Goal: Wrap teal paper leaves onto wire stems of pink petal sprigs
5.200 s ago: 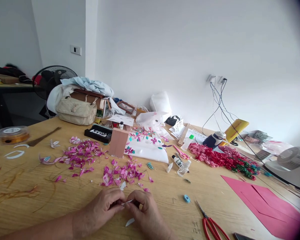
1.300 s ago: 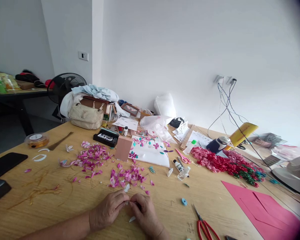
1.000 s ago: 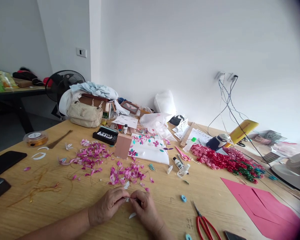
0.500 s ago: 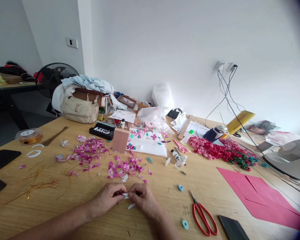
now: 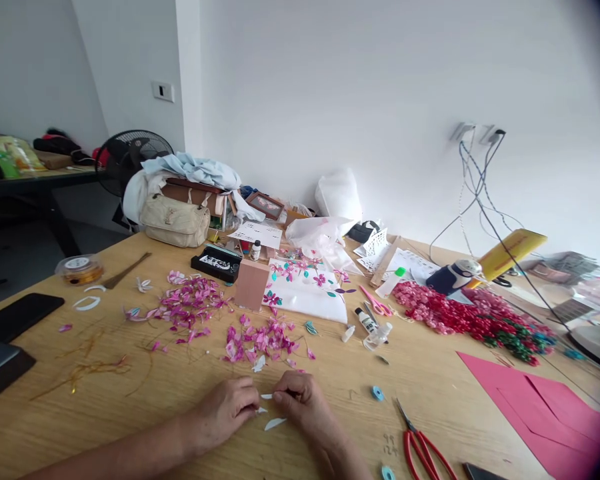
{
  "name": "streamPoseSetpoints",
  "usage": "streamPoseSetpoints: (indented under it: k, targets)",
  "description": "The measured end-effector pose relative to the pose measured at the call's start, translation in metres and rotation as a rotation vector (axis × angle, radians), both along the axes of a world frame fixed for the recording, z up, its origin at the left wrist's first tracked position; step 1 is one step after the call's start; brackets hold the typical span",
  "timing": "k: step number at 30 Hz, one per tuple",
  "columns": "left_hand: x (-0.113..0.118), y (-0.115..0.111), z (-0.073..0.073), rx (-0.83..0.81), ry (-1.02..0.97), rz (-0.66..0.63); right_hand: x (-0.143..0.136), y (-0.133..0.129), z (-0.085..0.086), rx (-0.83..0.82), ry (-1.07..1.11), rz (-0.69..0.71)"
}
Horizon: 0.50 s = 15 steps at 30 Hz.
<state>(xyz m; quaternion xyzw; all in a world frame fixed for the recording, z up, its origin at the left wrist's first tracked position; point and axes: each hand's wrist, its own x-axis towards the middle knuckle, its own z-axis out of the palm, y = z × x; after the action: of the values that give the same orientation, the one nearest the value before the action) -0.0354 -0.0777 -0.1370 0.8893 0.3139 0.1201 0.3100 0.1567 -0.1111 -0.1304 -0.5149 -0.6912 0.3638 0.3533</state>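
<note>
At the front of the table, my right hand pinches a thin white petal-shaped piece between thumb and fingers. My left hand lies just to its left with curled fingers, closed on a second small white petal-shaped piece whose tip sticks out. A narrow gap separates the two hands. Below them, a loose white petal-shaped piece rests on the wood. Just beyond the hands are a white leaf-like piece and a heap of pink-purple petals.
Red-handled scissors and a blue spool lie to the right, near pink paper. Small bottles, a wooden block and red flower bunches stand farther back. Phones are at left.
The hands have drawn slightly apart, and the white pieces between them are now separate, one at each hand. The view has swung a little to the left.
</note>
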Motion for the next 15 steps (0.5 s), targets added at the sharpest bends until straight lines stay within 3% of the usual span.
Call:
streamPoseSetpoints:
  k: [9, 15]
  targets:
    - [0.0, 0.001, 0.003, 0.104, 0.028, 0.012, 0.004, 0.003, -0.006, 0.044, -0.198, 0.063]
    - [-0.013, 0.014, 0.029, 0.143, -0.129, -0.015, 0.018, 0.015, -0.03, 0.143, -0.256, 0.115]
